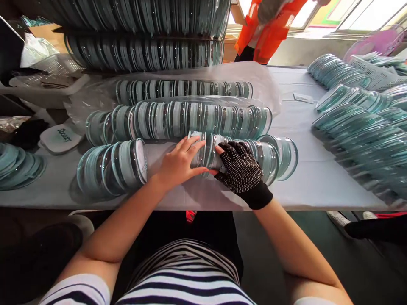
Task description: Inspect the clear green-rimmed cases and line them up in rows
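Observation:
A row of round clear packs with pale teal rims lies on its side near the front of the white-covered table. At the row's left end, my bare left hand curves round the packs, fingers over the top and thumb low at the front. My right hand, in a black glove with white dots and bare fingertips, clasps the same row just to the right. The two thumbs almost meet. A shorter group of these packs stands apart to the left of my left hand. Directly behind my hands runs a longer row.
Clear plastic film surrounds another row farther back. Tall racks of packs rise behind. Leaning stacks fill the right side, with a white basket beyond. A lettered white pad lies left. A person in an orange vest stands opposite.

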A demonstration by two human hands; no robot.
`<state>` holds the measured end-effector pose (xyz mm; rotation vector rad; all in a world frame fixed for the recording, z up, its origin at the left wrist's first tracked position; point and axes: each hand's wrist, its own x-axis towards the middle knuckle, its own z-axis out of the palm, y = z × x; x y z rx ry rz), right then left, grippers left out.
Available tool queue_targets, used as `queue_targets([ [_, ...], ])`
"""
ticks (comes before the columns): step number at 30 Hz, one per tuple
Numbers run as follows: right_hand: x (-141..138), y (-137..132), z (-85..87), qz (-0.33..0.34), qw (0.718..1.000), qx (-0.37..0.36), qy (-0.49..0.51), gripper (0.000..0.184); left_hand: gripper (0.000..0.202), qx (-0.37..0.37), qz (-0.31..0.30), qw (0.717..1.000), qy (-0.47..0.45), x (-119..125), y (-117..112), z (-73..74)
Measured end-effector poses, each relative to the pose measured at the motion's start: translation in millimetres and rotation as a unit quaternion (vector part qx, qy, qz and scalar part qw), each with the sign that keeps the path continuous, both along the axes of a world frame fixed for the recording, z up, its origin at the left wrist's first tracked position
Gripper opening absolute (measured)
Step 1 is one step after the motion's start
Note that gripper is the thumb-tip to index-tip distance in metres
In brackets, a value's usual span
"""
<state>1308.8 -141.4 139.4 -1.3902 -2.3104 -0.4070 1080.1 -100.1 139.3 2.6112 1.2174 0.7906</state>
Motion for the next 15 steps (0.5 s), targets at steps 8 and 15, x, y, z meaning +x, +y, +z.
queue_targets([
  [8,32,-9,-5.5,-0.002,1.000,0.026,0.004,0.056,0.058,0.049,0.035,0.984,-0.169,-26,-11,-26.6],
  [15,15,-14,-6.4,0.010,0.999,0.039,-0.001,0.058,0.055,-0.068,0.059,0.941,-0.326,-38,-29,-32.1],
])
